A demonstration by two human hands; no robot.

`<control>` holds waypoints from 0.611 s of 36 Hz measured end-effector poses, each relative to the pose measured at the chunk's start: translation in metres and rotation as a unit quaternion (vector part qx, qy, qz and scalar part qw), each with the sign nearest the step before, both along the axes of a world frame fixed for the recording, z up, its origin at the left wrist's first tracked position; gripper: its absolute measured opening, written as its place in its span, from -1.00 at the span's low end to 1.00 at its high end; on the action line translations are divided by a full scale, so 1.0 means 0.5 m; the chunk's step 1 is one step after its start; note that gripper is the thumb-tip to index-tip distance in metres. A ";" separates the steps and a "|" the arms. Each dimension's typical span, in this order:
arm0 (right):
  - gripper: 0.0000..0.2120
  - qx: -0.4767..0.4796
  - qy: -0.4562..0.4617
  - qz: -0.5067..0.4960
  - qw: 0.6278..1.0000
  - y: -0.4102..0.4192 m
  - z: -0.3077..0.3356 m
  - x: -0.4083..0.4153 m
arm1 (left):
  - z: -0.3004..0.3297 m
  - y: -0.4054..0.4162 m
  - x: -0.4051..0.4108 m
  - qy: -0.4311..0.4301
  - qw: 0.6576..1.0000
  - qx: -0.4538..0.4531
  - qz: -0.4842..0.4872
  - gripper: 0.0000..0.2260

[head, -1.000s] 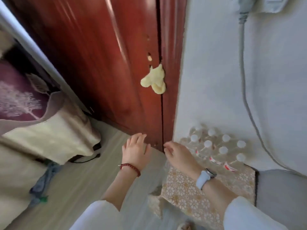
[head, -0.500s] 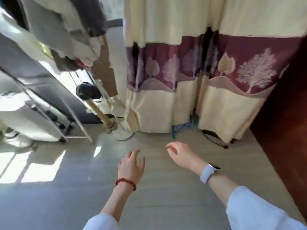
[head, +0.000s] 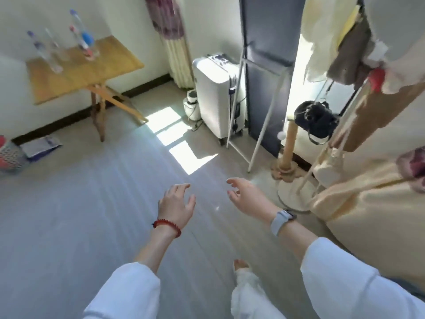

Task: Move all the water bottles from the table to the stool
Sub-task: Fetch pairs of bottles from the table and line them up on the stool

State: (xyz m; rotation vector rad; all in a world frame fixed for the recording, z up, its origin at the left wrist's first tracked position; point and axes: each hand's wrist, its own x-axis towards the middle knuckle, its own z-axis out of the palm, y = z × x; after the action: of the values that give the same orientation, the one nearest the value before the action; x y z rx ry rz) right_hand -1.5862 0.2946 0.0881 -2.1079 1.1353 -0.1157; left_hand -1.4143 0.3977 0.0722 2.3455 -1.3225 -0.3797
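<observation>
Several water bottles (head: 57, 44) stand upright on the wooden table (head: 96, 65), gathered toward its far corner against the white wall; motion blur smears them, so their exact number cannot be told. The stool does not show in this view. Well apart from the table, out over the grey floor (head: 69, 215), the person's two hands hang in the air and carry nothing. The left hand (head: 176, 207), with a red bead bracelet (head: 166, 225) at its wrist, has its fingers loosely spread and slightly bent. The right hand (head: 247, 199), farther from the table than the left, wears a pale watch (head: 281, 221) and holds its fingers relaxed and lightly curved, thumb apart from the rest. Both forearms come out of white sleeves. To the right of the table along the same wall hangs a patterned curtain (head: 171, 38), then stands a white suitcase (head: 216, 95) with a clothes rack beside it. On the floor left of the table lie a flat paper item and a mesh basket (head: 9, 155) at the picture's edge.
</observation>
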 end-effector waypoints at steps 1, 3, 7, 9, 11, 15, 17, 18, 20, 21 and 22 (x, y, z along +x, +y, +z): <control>-0.64 -0.008 0.004 0.019 1.000 -0.035 0.003 0.039 | 0.004 -0.027 0.031 0.005 1.000 0.002 0.017 -0.67; -0.64 -0.021 0.011 0.055 0.998 -0.105 0.010 0.118 | 0.016 -0.080 0.093 0.008 0.999 0.007 0.044 -0.66; -0.66 -0.038 0.005 0.107 0.994 -0.221 0.020 0.283 | 0.044 -0.173 0.225 0.003 0.996 -0.004 0.089 -0.66; -0.67 -0.035 0.000 0.133 0.990 -0.260 0.022 0.365 | 0.047 -0.199 0.290 0.008 0.994 -0.006 0.113 -0.67; -0.66 -0.032 0.004 0.165 0.986 -0.294 0.017 0.448 | 0.040 -0.216 0.357 0.018 0.990 -0.007 0.143 -0.67; -0.67 -0.028 0.002 0.205 0.978 -0.352 -0.001 0.622 | 0.014 -0.236 0.501 0.046 0.977 -0.008 0.206 -0.68; -0.68 -0.037 0.000 0.227 0.973 -0.377 -0.014 0.718 | -0.001 -0.246 0.588 0.064 0.970 -0.009 0.235 -0.69; -0.68 -0.040 0.000 0.237 0.971 -0.390 -0.020 0.768 | -0.006 -0.254 0.635 0.071 0.967 -0.011 0.245 -0.69; -0.68 -0.046 0.003 0.250 0.967 -0.419 -0.024 0.876 | -0.009 -0.274 0.741 0.078 0.962 -0.017 0.261 -0.69; -0.68 -0.049 0.005 0.253 0.966 -0.435 -0.022 0.933 | -0.005 -0.287 0.797 0.082 0.959 -0.023 0.269 -0.69; -0.68 -0.050 0.007 0.255 0.966 -0.449 -0.016 0.989 | 0.002 -0.301 0.854 0.087 0.957 -0.027 0.277 -0.69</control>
State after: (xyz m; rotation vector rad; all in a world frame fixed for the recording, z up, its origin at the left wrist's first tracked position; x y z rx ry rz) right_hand -1.0919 0.0700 0.0800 -2.4252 0.5729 0.0872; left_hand -0.9876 0.2473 0.0730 2.4410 -0.5495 -0.3520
